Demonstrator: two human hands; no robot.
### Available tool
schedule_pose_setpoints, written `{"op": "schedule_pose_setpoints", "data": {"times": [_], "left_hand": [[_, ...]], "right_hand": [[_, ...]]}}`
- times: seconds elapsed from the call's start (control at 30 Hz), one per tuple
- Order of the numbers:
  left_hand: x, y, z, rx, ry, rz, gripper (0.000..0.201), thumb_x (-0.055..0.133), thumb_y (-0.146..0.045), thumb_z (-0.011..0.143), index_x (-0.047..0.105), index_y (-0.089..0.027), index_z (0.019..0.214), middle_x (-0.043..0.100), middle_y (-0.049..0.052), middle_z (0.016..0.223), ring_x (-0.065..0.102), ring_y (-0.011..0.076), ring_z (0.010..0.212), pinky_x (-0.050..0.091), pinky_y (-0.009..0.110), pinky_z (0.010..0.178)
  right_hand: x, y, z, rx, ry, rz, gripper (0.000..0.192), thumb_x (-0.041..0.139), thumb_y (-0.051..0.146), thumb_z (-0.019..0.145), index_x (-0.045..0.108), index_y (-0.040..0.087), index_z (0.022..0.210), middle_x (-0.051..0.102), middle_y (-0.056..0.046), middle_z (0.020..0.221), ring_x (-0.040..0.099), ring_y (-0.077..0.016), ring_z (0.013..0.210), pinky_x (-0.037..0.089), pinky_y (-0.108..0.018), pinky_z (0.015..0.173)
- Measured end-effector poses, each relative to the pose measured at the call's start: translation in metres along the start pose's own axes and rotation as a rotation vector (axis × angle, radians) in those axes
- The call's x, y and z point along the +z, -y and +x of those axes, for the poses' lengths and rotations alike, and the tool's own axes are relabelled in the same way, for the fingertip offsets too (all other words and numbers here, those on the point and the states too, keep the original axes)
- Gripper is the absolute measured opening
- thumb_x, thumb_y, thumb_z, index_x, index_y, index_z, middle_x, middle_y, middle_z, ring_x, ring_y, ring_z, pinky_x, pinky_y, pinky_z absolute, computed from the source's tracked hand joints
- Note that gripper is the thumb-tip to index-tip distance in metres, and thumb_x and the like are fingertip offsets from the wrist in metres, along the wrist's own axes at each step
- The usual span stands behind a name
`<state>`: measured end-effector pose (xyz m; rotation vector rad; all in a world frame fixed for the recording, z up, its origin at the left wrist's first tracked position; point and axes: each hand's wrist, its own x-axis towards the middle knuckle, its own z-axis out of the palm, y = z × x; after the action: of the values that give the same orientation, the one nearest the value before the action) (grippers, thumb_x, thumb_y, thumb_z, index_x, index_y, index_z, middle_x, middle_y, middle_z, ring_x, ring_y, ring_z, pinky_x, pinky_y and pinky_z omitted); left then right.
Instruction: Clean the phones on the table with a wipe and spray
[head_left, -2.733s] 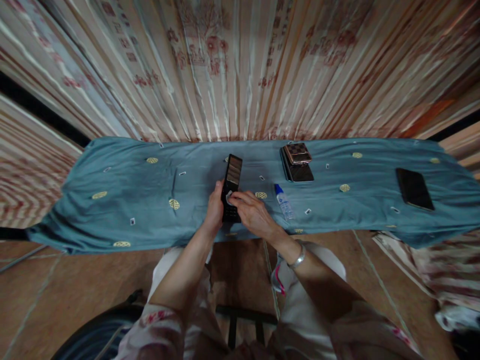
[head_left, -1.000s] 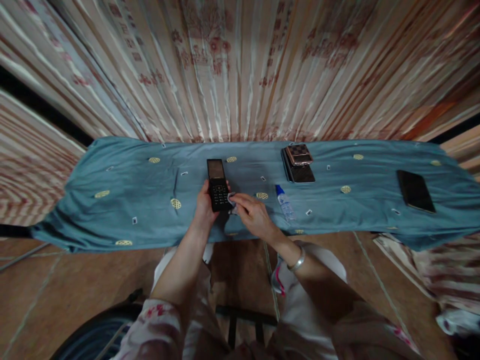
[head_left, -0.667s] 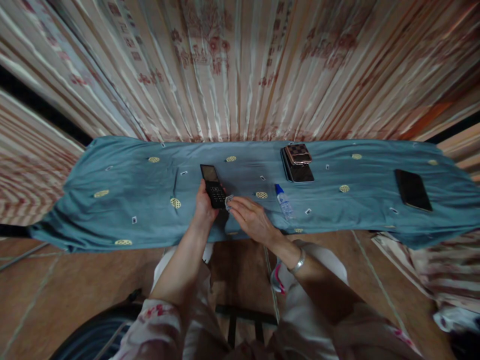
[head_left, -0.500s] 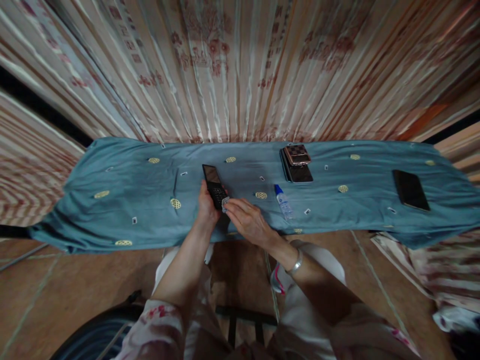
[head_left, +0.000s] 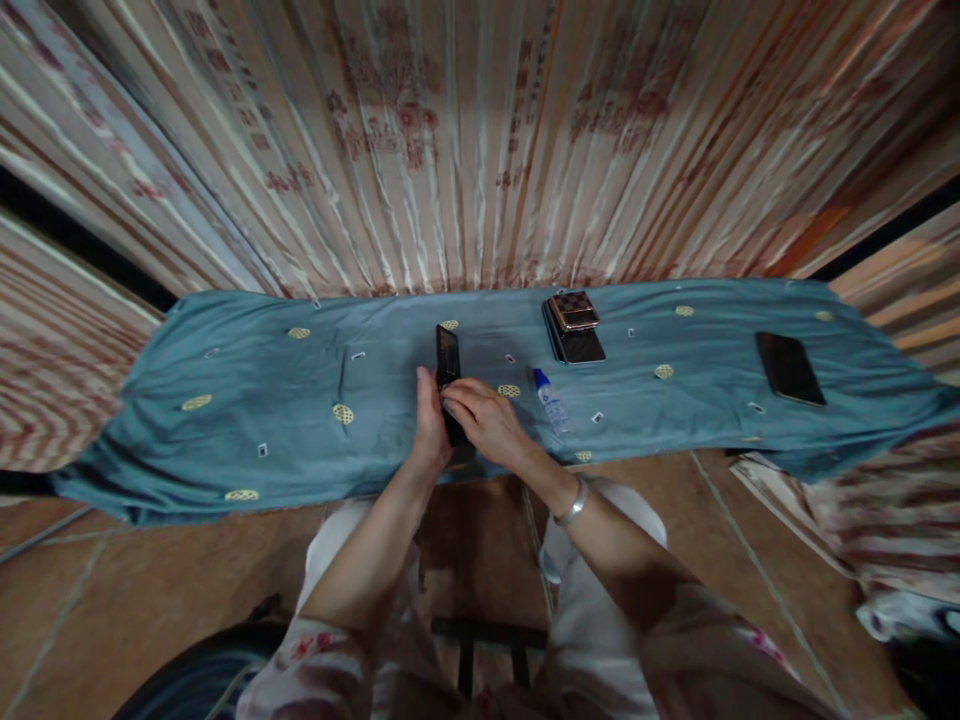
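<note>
My left hand (head_left: 430, 425) grips the lower part of a slim black keypad phone (head_left: 448, 362), which is turned nearly edge-on above the blue cloth (head_left: 247, 400). My right hand (head_left: 484, 422) presses against the phone's right side with a small pale wipe pinched under the fingertips, mostly hidden. Both hands hover over the near middle of the cloth-covered table.
A small bottle with a blue cap (head_left: 550, 401) lies right of my hands. A stack of dark phones topped by a checkered case (head_left: 573, 325) sits behind it. A black smartphone (head_left: 789, 367) lies at the far right. Striped curtains hang behind; the floor is brown tile.
The phone has been rotated from face-up to almost edge-on, and my right hand has slid onto its side. The view has shifted slightly.
</note>
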<state>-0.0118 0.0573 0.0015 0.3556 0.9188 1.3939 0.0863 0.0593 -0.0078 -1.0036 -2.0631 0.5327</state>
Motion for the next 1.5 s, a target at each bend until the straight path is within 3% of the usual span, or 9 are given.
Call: {"op": "schedule_pose_setpoints", "data": {"times": [0.23,0.4,0.67,0.73,0.87,0.93,1.13,1.3,1.5], "left_hand": [[0.010,0.001,-0.013,0.033,0.028,-0.012,0.042,0.039,-0.050,0.093,0.063,-0.016,0.089,0.067,0.003,0.084,0.064,0.0172,0.098,0.048,0.028,0.089],[0.011,-0.010,-0.019,0.001,0.055,-0.012,0.046,0.041,-0.055,0.090,0.064,-0.017,0.100,0.069,0.006,0.094,0.065,0.0208,0.099,0.050,0.032,0.087],[0.006,-0.031,-0.026,-0.037,0.057,0.010,0.053,0.042,-0.062,0.086,0.063,-0.017,0.102,0.071,0.009,0.089,0.069,0.0232,0.086,0.055,0.034,0.075],[0.004,-0.035,-0.027,-0.050,0.082,0.014,0.053,0.042,-0.061,0.087,0.063,-0.016,0.103,0.072,0.010,0.088,0.070,0.0234,0.084,0.055,0.034,0.074],[0.003,-0.038,-0.033,-0.098,0.151,-0.017,0.049,0.040,-0.055,0.091,0.061,-0.015,0.107,0.072,0.012,0.091,0.070,0.0237,0.087,0.056,0.035,0.075],[0.006,-0.037,-0.037,-0.147,0.185,-0.032,0.047,0.040,-0.053,0.091,0.060,-0.016,0.110,0.072,0.013,0.097,0.070,0.0245,0.090,0.056,0.036,0.076],[0.011,-0.029,-0.049,-0.283,0.278,0.014,0.042,0.051,-0.052,0.087,0.060,-0.020,0.113,0.070,0.014,0.108,0.069,0.0285,0.098,0.057,0.039,0.075],[0.007,-0.022,-0.049,-0.304,0.285,0.001,0.036,0.049,-0.048,0.089,0.060,-0.022,0.111,0.069,0.012,0.112,0.065,0.0292,0.108,0.055,0.045,0.083],[0.008,-0.018,-0.047,-0.312,0.254,-0.010,0.029,0.045,-0.040,0.092,0.062,-0.021,0.108,0.068,0.011,0.116,0.062,0.0288,0.114,0.053,0.046,0.089]], "right_hand": [[-0.004,-0.004,0.007,-0.025,-0.073,-0.064,0.026,0.045,0.017,0.094,0.067,0.018,0.108,0.067,-0.009,0.110,0.060,-0.0196,0.106,0.047,-0.034,0.098],[-0.006,-0.008,0.008,-0.008,-0.086,-0.078,0.026,0.044,0.018,0.095,0.066,0.019,0.109,0.067,-0.010,0.108,0.060,-0.0215,0.105,0.047,-0.037,0.097],[-0.017,-0.018,0.009,0.054,-0.081,-0.118,0.028,0.044,0.013,0.092,0.067,0.019,0.105,0.069,-0.010,0.105,0.061,-0.0222,0.102,0.046,-0.039,0.095],[-0.022,-0.022,0.013,0.146,-0.127,-0.007,0.024,0.049,0.012,0.088,0.069,0.020,0.098,0.070,-0.008,0.101,0.062,-0.0212,0.099,0.046,-0.037,0.094],[-0.031,-0.033,0.024,0.499,-0.342,0.565,0.009,0.065,0.019,0.075,0.072,0.021,0.081,0.073,-0.002,0.086,0.065,-0.0187,0.086,0.048,-0.033,0.086],[-0.037,-0.039,0.029,0.593,-0.402,0.758,0.010,0.069,0.027,0.071,0.072,0.020,0.078,0.073,-0.002,0.081,0.065,-0.0164,0.077,0.049,-0.030,0.076],[-0.061,-0.040,0.030,0.650,-0.388,0.952,0.029,0.076,0.040,0.060,0.073,0.017,0.079,0.074,-0.004,0.076,0.061,-0.0129,0.059,0.043,-0.022,0.049],[-0.076,-0.034,0.025,0.665,-0.337,1.079,0.026,0.078,0.032,0.058,0.074,0.017,0.079,0.073,-0.002,0.073,0.062,-0.0123,0.062,0.044,-0.021,0.052],[-0.074,-0.034,0.024,0.673,-0.361,1.084,0.024,0.079,0.031,0.060,0.074,0.017,0.078,0.071,0.000,0.066,0.060,-0.0110,0.057,0.043,-0.021,0.052]]}}
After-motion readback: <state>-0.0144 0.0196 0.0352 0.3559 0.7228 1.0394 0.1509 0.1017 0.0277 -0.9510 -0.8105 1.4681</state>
